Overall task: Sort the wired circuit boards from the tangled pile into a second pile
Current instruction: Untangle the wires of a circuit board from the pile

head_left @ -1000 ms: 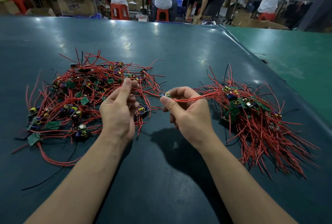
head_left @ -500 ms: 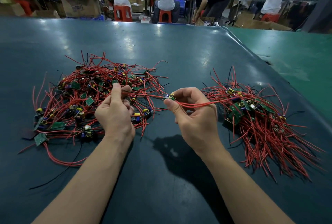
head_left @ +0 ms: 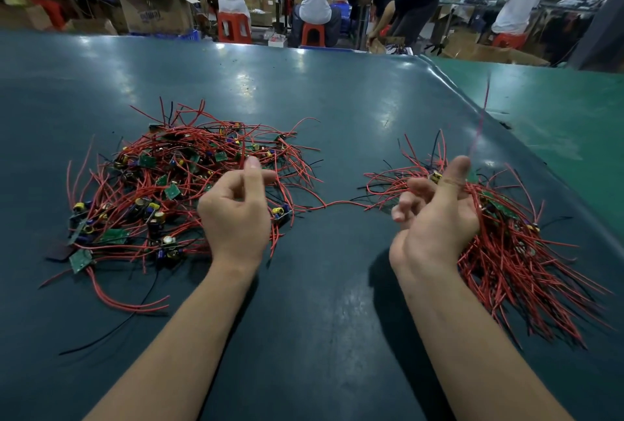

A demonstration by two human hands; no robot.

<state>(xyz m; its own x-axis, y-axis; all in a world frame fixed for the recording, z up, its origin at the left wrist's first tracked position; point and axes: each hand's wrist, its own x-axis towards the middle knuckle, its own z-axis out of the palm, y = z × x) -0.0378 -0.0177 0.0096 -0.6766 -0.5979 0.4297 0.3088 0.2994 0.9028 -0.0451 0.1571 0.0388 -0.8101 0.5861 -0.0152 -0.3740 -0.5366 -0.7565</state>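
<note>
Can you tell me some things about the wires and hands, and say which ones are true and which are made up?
1. There are two piles of red wires on the table. True: a left pile and a right pile.
2. The right hand is flat on the table. False: it is raised over the right pile, pinching a small board.
3. One red wire bridges the gap between the piles. True.
4. The wires are mostly blue. False: mostly red, a few black.
5. The left hand is over the right pile. False: it is by the left pile.
</note>
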